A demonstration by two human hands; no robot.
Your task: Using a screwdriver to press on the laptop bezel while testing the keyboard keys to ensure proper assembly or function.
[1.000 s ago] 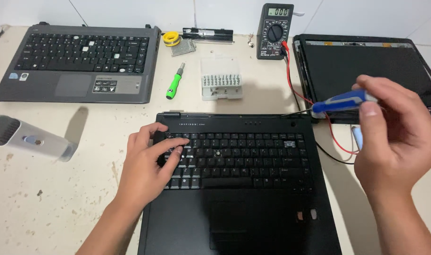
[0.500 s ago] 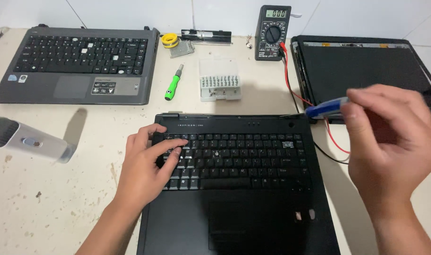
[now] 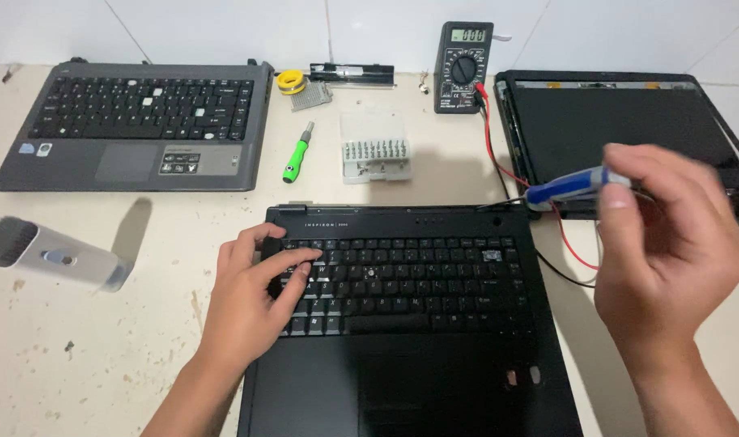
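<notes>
Pale, speckled tabletop (image 3: pixel 102 356) runs under everything, with a grey laptop base (image 3: pixel 135 125) at far left and a green screwdriver (image 3: pixel 298 151) just beyond it. Left hand (image 3: pixel 252 303) lies spread, fingers resting on the left keys of the black laptop (image 3: pixel 410 324), gripping nothing. Right hand (image 3: pixel 669 243), raised above the laptop's right edge, pinches a blue-handled tool (image 3: pixel 568 186) whose tip points toward the laptop's top right corner.

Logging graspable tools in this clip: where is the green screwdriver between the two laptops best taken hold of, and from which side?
Probably the green handle of the green screwdriver, taken from above, fingers on its two long sides. It lies flat on the table, metal tip pointing away, with clear space on both sides.
</notes>
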